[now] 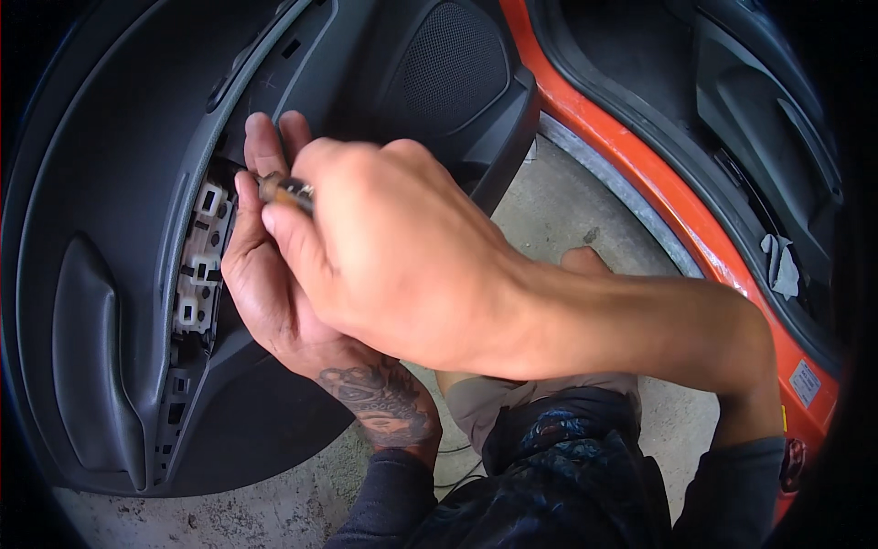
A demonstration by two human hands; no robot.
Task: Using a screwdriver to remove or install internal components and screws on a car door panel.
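My right hand (pixel 393 242) is closed around a short tool with a dark and amber handle (pixel 291 194), probably a screwdriver. Motion blurs the hand slightly, and its fingers cover most of the tool. Behind it, my left hand (pixel 259 274) is turned palm up, thumb and fingertips raised around the tool's end. The fingers look curled about something there, but my right hand hides it. Both hands are in front of a dark door panel (pixel 101 165). Beside my left hand, a long slot in the panel exposes a pale clip strip (pixel 197 261) with square openings.
A moulded pull handle (pixel 87 357) is at the panel's left, and a speaker grille (pixel 448 69) near its top. The orange door sill (pixel 631 169) curves along the right. Crumpled pale paper (pixel 780 265) lies by it. Concrete floor (pixel 567 215) shows below.
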